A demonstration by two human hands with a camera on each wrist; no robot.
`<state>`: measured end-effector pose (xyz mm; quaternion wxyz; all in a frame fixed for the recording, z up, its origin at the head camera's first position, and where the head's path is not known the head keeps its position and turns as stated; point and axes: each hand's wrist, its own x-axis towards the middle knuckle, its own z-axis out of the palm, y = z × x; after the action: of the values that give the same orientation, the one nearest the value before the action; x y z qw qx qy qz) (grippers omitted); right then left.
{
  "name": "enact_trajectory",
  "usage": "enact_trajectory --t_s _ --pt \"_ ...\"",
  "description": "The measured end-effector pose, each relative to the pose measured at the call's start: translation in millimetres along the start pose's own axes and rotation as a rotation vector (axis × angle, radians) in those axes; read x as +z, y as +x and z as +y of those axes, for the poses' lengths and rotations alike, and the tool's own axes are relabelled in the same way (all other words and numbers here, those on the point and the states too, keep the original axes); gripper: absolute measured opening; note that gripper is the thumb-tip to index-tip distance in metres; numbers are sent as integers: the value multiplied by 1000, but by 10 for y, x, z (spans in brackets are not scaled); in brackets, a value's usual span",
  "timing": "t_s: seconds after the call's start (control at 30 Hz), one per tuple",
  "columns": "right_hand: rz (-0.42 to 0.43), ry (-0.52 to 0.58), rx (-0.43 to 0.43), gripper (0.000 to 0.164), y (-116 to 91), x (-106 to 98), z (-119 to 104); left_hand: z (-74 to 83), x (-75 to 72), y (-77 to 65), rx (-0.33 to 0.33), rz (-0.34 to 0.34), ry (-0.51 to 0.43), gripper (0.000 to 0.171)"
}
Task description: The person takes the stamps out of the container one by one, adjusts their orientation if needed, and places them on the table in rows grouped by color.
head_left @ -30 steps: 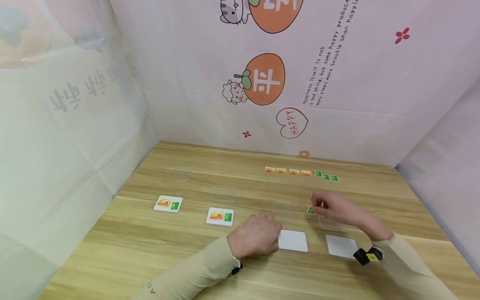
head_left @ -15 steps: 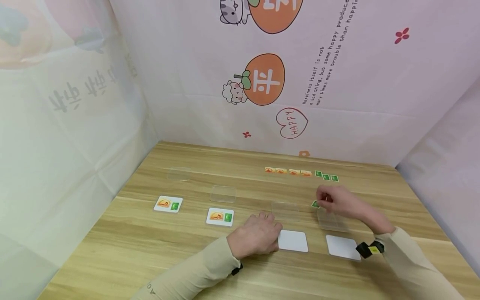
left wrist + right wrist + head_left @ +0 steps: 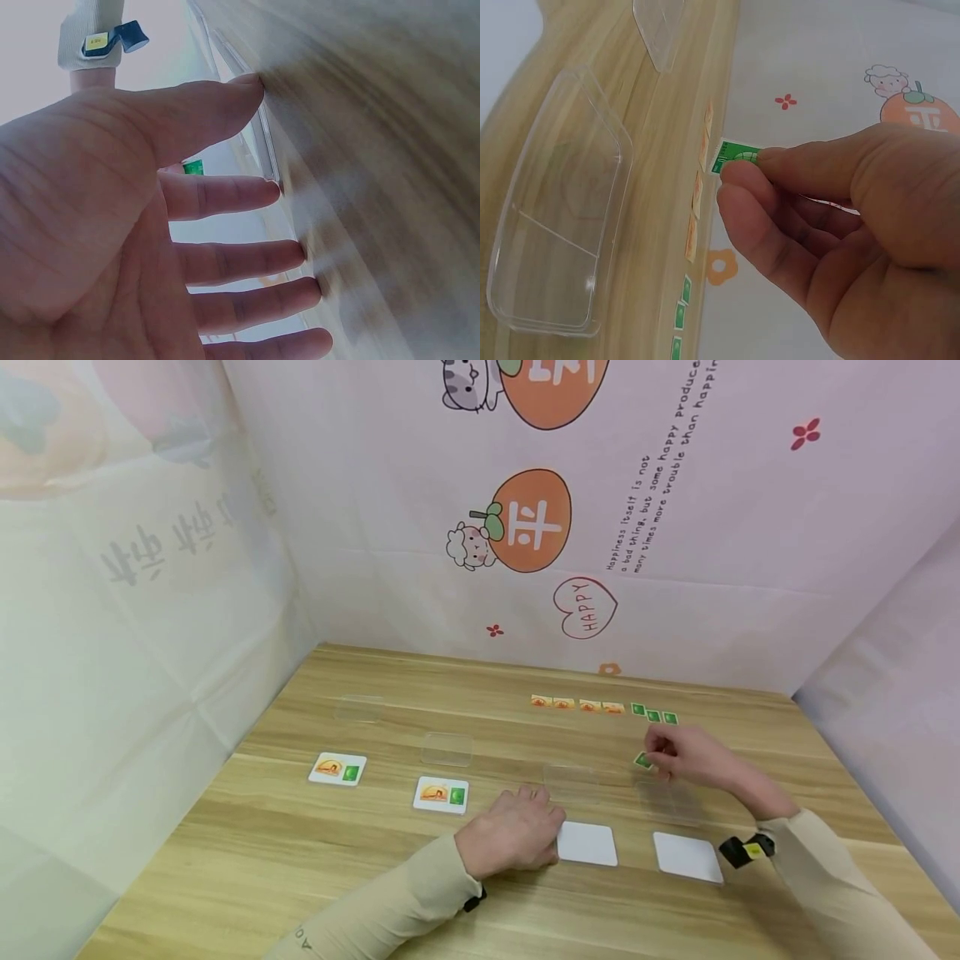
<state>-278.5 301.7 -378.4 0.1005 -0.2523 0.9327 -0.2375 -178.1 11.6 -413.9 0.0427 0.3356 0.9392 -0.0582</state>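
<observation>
Between thumb and forefinger, my right hand [image 3: 693, 760] pinches a small green stamp [image 3: 737, 154] with a white edge. It is held up over the right part of the table, by a clear plastic lid [image 3: 559, 202]. My left hand [image 3: 513, 831] rests its fingertips on the wood, fingers nearly straight in the left wrist view. Its thumb and forefinger tips are right at the left edge of a blank white card [image 3: 587, 843]. Another blank white card [image 3: 687, 857] lies to the right, below the right wrist.
Two white cards, one at far left [image 3: 337, 768] and one beside it [image 3: 441, 794], each bear an orange and a green stamp. More clear lids [image 3: 447, 749] lie behind the cards. Several orange stamps [image 3: 589, 706] and three green stamps [image 3: 654, 716] line the back.
My right hand has moved back and slightly right, carrying the green stamp with it. My left hand has stayed in place beside the blank card.
</observation>
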Motion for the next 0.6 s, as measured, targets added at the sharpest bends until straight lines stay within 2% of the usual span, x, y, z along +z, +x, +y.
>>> enact_trajectory --t_s 0.2,0.6 --pt "20 -25 0 8 20 -39 84 -4 3 0 1 -2 -2 36" --pt "36 -8 16 8 51 -86 261 -1 -1 -5 1 5 5 36"
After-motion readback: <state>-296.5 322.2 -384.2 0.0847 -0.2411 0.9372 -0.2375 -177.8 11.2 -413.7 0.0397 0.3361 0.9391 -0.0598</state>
